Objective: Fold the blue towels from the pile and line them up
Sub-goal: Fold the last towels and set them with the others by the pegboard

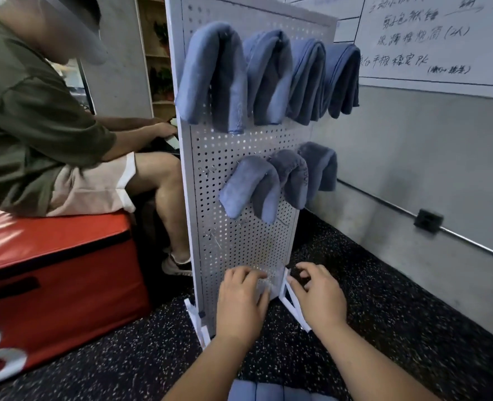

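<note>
Fingers (251, 275) of the left hand (239, 302) are loosely bent, tips on the foot of the white pegboard (239, 235), grasping nothing. Just right of them, the right hand (320, 299) hovers at the board's edge, loosely curled and also released. Well above the fingers, blue towels (213, 76) hang on the pegboard in two rows, four upper and three lower. Behind the wrists, folded blue cloth (268, 392) shows at the picture's bottom edge. Left of the fingers stands a red box (51, 270).

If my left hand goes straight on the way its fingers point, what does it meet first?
Most likely the pegboard, low down; fingertips of the left hand look at or almost on it, though depth is unclear.
</note>
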Motion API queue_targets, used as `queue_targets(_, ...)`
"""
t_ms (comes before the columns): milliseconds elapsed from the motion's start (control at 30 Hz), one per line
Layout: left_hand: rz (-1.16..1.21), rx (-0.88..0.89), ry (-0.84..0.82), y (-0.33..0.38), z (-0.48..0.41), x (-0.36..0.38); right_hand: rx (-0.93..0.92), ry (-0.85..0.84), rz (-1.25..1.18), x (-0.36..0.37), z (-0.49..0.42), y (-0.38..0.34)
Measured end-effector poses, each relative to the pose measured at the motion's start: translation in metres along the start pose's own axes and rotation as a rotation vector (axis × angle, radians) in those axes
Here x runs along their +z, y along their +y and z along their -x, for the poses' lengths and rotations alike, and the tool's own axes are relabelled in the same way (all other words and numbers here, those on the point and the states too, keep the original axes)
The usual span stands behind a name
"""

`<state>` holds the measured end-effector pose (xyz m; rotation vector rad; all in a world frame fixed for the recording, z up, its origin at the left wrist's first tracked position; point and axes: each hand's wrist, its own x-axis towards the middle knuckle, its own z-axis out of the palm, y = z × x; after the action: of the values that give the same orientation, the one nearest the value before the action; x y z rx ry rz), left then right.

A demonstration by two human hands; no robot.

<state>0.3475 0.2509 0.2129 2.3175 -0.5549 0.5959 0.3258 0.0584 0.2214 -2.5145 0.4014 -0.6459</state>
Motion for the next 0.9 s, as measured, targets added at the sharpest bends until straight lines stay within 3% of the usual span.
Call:
queue_targets(267,0.031,-0.245,-0.310,-0.037,0.067,0.050,0.099,-0.201,0.002,0.048,0.066,0.062)
queue_targets(500,-0.015,-0.406,-0.648,-0.066,0.121,0.092,0.252,-0.575,0.130,0.071,0.110,0.123)
queue_targets(900,0.015,-0.459,-0.850,-0.068,0.167,0.164,0.426,-0.820,0.211,0.096,0.124,0.192)
